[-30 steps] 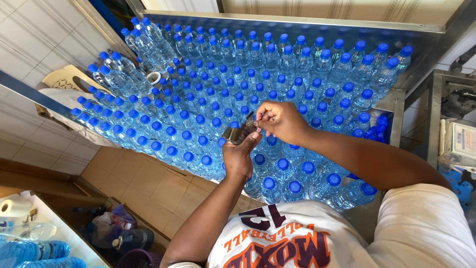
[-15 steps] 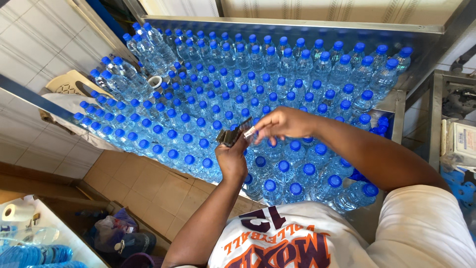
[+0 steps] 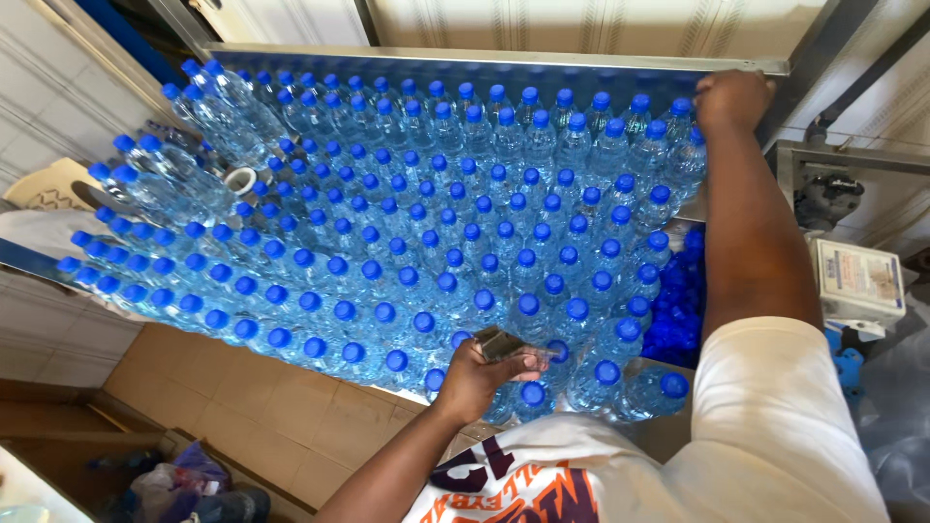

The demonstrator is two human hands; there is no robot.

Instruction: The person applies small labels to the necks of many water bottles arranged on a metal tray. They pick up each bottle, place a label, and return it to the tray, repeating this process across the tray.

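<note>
My left hand (image 3: 480, 376) is closed around a small stack of clear film sleeves (image 3: 507, 342), held just above the near edge of a metal table (image 3: 504, 58) packed with several clear water bottles with blue caps (image 3: 455, 232). My right hand (image 3: 731, 97) is stretched to the far right corner of the table, fingers curled over the bottles there beside the metal rim. Whether it grips a bottle cannot be told.
A pile of loose blue caps (image 3: 678, 300) lies at the table's right side. A white box-shaped device (image 3: 857, 281) stands further right. A roll of tape (image 3: 240, 179) sits among bottles lying on their sides at the left. Tiled floor (image 3: 242, 407) lies below.
My right hand has left the sleeves and reached out to the far right corner of the table. My left hand has dropped back toward me, still holding the sleeves.
</note>
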